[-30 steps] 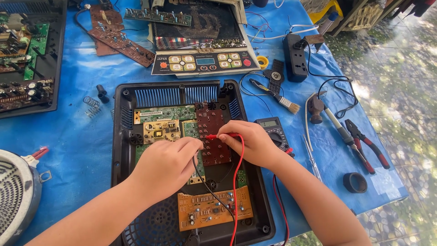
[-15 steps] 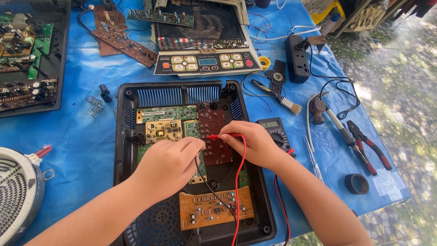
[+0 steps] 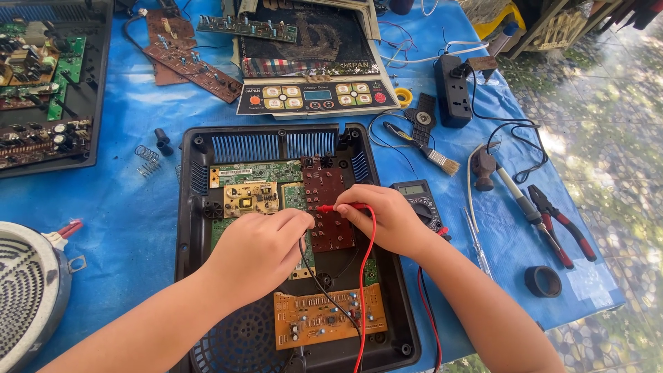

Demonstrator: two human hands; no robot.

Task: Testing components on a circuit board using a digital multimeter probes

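A black plastic appliance housing [image 3: 186, 228] lies open on the blue sheet, with green, tan and dark red circuit boards inside. My right hand [image 3: 390, 217] pinches a red test probe [image 3: 335, 207] whose tip rests on the dark red board [image 3: 328, 207]. A red lead [image 3: 364, 276] loops down from it. My left hand [image 3: 259, 245] is curled over the green board [image 3: 255, 173], holding a black lead [image 3: 321, 283]; its probe tip is hidden under the fingers. An orange board [image 3: 324, 314] sits at the near end.
A multimeter [image 3: 418, 197] lies just right of the housing. Further right are a brush [image 3: 425, 148], soldering iron [image 3: 507, 190], red-handled pliers [image 3: 563, 224] and tape roll [image 3: 542, 281]. A control panel [image 3: 314, 97], power strip [image 3: 452, 90], other boards [image 3: 41, 90] and a white coil heater [image 3: 27, 290] surround it.
Both hands stay on the boards with the probes in place; only the camera view has shifted slightly.
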